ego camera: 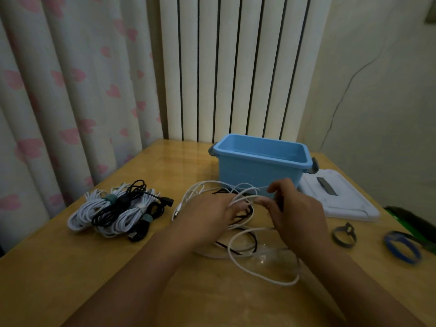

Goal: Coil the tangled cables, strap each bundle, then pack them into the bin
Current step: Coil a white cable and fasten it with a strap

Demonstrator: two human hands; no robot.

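While the left hand curls its fingers through loops of the tangled white cable at table centre, the right hand pinches a strand of it just at three o'clock. The open blue bin stands at twelve o'clock of the tangle. Strapped cable bundles lie at nine o'clock on the table, loose straps at three.
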